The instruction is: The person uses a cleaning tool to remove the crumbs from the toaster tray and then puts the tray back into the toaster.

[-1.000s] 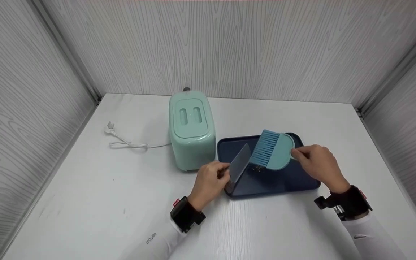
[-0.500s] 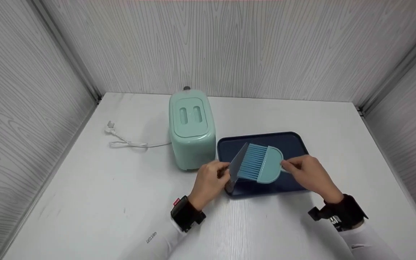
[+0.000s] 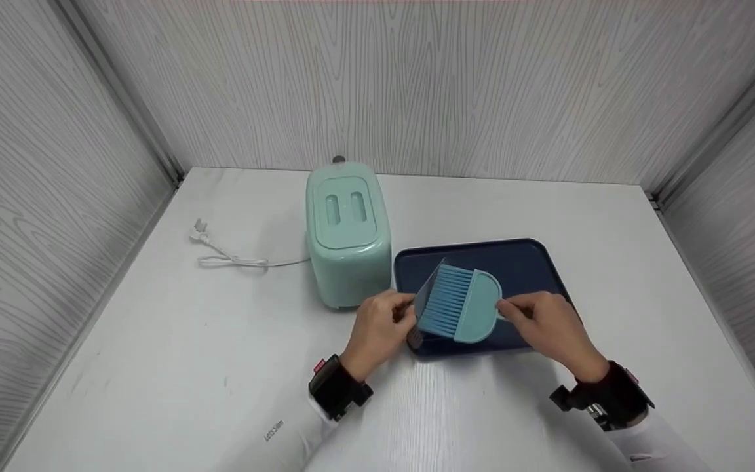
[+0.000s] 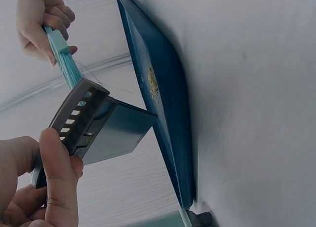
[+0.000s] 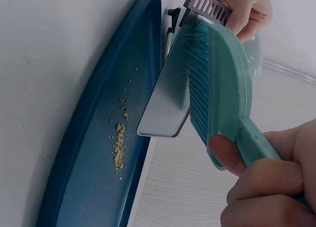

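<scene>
My left hand (image 3: pixel 381 331) pinches the dark slotted end of a flat metal crumb tray (image 5: pixel 165 106), tilted on edge over a navy serving tray (image 3: pixel 522 262). With its thumb and fingers my right hand (image 3: pixel 548 328) grips the handle of a teal brush (image 3: pixel 479 308). Its blue bristles lie against the face of the crumb tray. Yellowish crumbs (image 5: pixel 119 145) lie in a loose line on the serving tray; in the head view the brush and crumb tray hide them.
A mint-green toaster (image 3: pixel 351 275) with a lid on top stands just left of the serving tray. Its white cord and plug (image 3: pixel 233 261) lie on the table to the left. Wood-grain panels (image 3: pixel 390 85) enclose the back and sides.
The brush in my right hand has moved left and toward me, its bristles coming against the crumb tray. My left hand has stayed nearly still, the crumb tray tilting slightly.
</scene>
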A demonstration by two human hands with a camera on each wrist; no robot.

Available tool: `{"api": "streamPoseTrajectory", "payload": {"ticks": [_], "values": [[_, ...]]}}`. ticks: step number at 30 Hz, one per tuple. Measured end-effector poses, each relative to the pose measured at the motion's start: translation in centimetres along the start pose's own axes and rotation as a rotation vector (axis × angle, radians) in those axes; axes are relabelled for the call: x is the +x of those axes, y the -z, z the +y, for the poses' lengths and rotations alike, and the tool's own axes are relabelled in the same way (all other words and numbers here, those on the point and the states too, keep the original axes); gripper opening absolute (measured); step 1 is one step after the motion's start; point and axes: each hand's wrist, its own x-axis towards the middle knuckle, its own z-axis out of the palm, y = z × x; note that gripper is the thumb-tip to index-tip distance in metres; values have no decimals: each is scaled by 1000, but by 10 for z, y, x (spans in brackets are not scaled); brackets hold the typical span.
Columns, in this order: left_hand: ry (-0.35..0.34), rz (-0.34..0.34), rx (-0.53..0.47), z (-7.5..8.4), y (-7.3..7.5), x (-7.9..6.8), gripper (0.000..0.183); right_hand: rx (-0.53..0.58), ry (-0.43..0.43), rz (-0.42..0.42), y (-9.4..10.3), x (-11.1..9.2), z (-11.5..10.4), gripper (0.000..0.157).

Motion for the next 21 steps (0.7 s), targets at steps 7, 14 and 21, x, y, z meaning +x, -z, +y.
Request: {"api": "streamPoseTrajectory", "payload": {"ticks": [7, 14, 21], "values": [[3, -3, 4, 0, 0, 0, 19, -117, 88, 68, -1, -3, -6, 13], [11, -1, 9, 0, -1, 0, 18, -188, 134, 101, 0, -3, -7, 12], [6, -2, -10, -1, 0, -1, 19, -212, 120, 101, -1, -1, 1, 12]]}}
